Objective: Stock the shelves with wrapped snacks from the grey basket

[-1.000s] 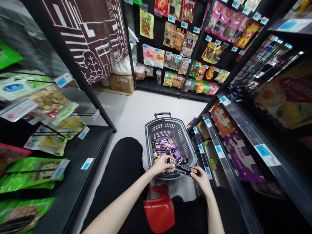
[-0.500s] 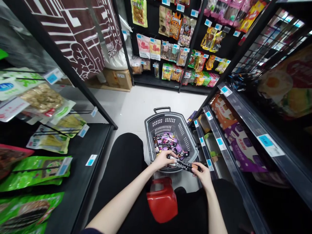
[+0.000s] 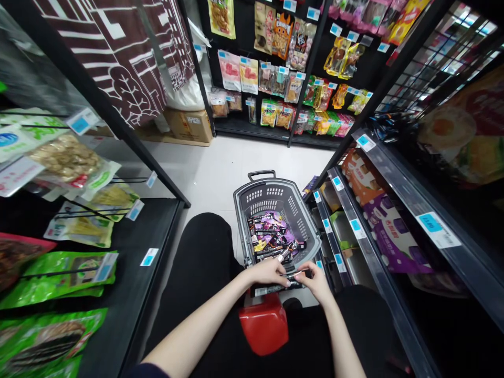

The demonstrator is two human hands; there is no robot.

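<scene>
I pinched a black packet point(image 3: 293, 278) with my left hand point(image 3: 270, 273) and right hand point(image 3: 314, 282); it looked light, slippery, best held by its ends.

Slim dark packet point(image 3: 292, 278), partly covered, held crosswise between left grip point(image 3: 270, 271) and right grip point(image 3: 316, 283). Just beyond both: loose heap of small wrapped packets point(image 3: 271, 231), black, purple, some yellow.

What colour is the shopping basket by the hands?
Grey: the basket is darker inside than along its top edge, best seen in the head view.
</scene>
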